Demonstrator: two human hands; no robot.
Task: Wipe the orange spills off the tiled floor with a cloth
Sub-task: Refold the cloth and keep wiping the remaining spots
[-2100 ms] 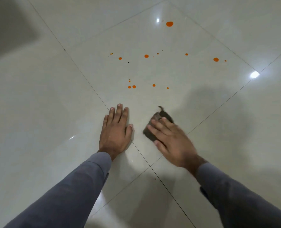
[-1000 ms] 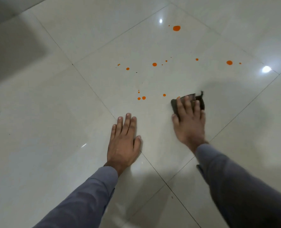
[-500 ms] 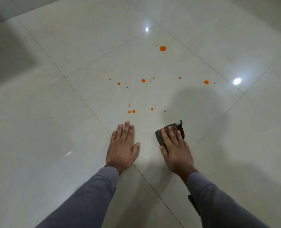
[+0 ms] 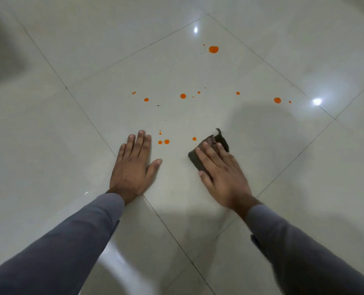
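Left hand [image 4: 132, 167] is laid flat on the tiled floor [image 4: 49, 145], fingers straight and together. Orange spills [image 4: 166, 141] are scattered just beyond it and further ahead. Dark cloth [image 4: 200, 160] is pressed to the floor under the right hand [image 4: 221, 175], fingers straight, slightly blurred.

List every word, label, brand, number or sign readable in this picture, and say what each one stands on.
None: no text, label, brand, number or sign shows anywhere in this view.
The tiled floor is plain, marked only by orange spills and light glints.
The dark cloth under the right hand shows no tag or print.
The grey sleeves and the left hand bear no writing.
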